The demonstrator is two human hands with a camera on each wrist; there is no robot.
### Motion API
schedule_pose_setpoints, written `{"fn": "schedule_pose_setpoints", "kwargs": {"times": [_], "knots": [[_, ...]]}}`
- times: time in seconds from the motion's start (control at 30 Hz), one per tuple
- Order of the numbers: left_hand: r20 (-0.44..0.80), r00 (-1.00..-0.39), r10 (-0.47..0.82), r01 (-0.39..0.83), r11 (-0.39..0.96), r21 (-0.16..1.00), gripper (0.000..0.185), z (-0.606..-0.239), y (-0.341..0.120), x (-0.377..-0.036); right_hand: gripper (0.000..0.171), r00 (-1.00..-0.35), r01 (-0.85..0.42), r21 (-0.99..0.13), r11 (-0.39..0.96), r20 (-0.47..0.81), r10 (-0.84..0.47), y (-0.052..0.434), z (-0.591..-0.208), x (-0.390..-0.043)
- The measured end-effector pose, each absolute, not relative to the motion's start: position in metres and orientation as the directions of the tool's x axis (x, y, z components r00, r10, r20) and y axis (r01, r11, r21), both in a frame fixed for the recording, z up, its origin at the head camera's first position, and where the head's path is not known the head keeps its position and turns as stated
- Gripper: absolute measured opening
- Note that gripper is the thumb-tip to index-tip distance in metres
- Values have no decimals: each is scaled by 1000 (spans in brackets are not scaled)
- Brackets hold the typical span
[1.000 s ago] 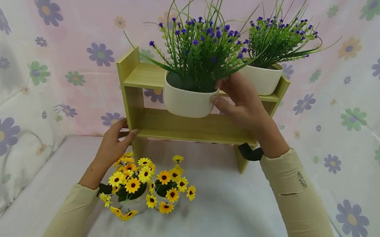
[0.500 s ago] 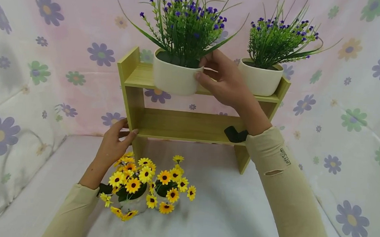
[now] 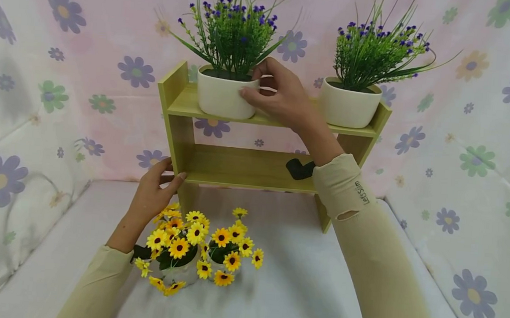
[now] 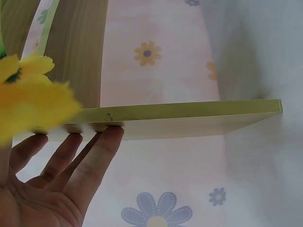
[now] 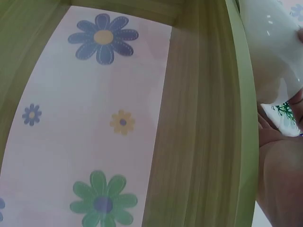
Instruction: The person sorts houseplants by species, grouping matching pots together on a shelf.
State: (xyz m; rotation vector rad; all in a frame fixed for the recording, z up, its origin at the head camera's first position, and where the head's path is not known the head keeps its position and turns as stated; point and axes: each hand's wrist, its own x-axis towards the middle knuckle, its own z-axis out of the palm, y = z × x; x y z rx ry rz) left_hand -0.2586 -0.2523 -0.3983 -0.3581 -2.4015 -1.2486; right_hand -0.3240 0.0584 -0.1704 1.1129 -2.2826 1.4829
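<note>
My right hand pinches the right end of a white oval flowerpot, thumb on the outer wall and fingers at the rim. The pot holds purple flowers and long grass; it sits upright at the left of the wooden shelf's top board. The right wrist view shows the pot's glossy wall beyond the board edge. My left hand rests its fingertips against the shelf's left side panel; in the left wrist view the fingers are extended and touch the panel's outer face.
A matching flowerpot with purple flowers stands at the top board's right end. Two pots of yellow daisies stand on the white tabletop before the shelf, near my left wrist. Flowered cloth hangs behind and around.
My right hand has carried the flowerpot left and back, from in front of the shelf onto the left of its top board. My left hand has stayed at the side panel.
</note>
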Motion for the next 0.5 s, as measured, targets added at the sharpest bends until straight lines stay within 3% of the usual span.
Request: {"fn": "schedule_pose_setpoints", "kwargs": {"times": [0.13, 0.5], "knots": [[466, -884, 39, 403, 568, 717, 56, -398, -253, -259, 41, -701, -675, -707, 209, 527, -481, 47, -171, -324], [471, -881, 43, 417, 539, 732, 56, -398, -252, -257, 40, -715, -687, -685, 241, 580, -391, 28, -176, -321]]}}
